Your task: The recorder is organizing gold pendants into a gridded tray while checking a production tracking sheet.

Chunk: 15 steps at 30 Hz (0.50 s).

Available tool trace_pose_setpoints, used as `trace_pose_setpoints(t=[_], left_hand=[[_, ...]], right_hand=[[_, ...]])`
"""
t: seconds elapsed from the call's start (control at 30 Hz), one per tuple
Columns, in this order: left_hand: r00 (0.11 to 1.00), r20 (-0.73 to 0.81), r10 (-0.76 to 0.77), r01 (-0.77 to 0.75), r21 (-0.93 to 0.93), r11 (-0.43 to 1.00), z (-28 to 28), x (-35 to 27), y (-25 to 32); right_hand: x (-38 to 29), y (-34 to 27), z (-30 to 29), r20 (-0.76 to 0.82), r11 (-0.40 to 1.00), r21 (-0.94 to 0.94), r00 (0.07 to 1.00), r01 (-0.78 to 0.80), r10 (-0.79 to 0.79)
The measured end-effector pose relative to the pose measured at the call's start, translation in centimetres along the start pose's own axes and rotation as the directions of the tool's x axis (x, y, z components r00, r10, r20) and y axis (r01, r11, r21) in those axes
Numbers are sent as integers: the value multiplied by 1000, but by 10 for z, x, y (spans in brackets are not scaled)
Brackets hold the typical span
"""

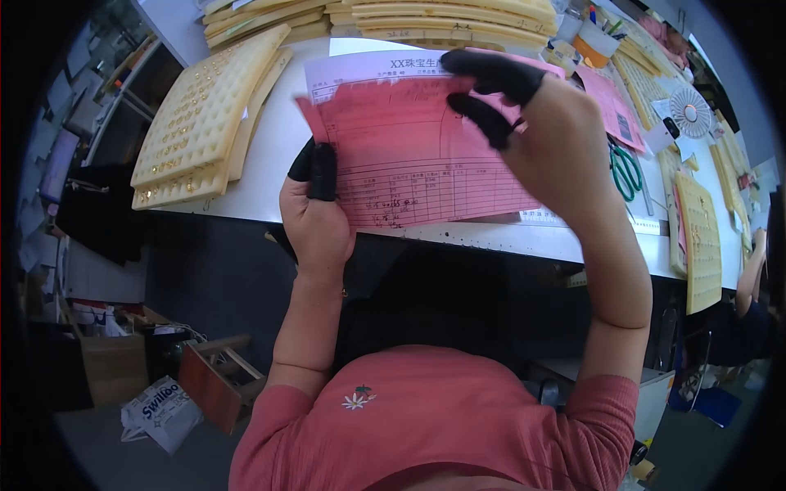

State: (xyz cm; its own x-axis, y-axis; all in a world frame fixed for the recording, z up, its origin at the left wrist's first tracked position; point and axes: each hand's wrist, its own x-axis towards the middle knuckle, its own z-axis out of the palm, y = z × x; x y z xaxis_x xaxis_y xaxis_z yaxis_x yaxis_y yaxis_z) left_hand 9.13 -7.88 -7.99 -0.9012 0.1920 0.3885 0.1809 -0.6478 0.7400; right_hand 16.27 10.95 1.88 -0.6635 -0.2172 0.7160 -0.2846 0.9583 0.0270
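My left hand point(319, 212), with black finger cots on its thumb and finger, pinches the left edge of a pink paper form point(393, 138). Printed tables and handwriting cover the form, which is raised in front of the white table point(279, 123). My right hand point(549, 132), slightly blurred, hovers over the form's upper right part. Its black-covered thumb and fingers are apart. Behind the form shows a white printed sheet point(356, 67), and more pink paper point(534, 69) lies to its right. The form hides most of both.
Yellow foam trays point(202, 113) holding gold-coloured jewellery lean at the left. More foam trays point(454, 18) are stacked behind. To the right are green-handled scissors point(626, 175), a pen cup point(595, 43), a small white fan point(691, 112) and another jewellery tray point(704, 242). Another person's arm point(750, 270) shows far right.
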Motion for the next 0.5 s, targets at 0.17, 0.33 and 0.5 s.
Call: trace_pose_setpoints(t=[0.17, 0.33, 0.5], left_hand=[[999, -39, 14, -14, 0, 1000, 2, -1, -2], [999, -36, 29, -29, 5, 1000, 0, -1, -1], [996, -86, 11, -11, 12, 1000, -2, 2, 1]], right_hand=[[-5, 26, 9, 79, 982, 70, 982, -177, 171], [0, 16, 1, -8, 980, 77, 983, -183, 185], [-11, 27, -9, -100, 972, 10, 967, -234, 234]])
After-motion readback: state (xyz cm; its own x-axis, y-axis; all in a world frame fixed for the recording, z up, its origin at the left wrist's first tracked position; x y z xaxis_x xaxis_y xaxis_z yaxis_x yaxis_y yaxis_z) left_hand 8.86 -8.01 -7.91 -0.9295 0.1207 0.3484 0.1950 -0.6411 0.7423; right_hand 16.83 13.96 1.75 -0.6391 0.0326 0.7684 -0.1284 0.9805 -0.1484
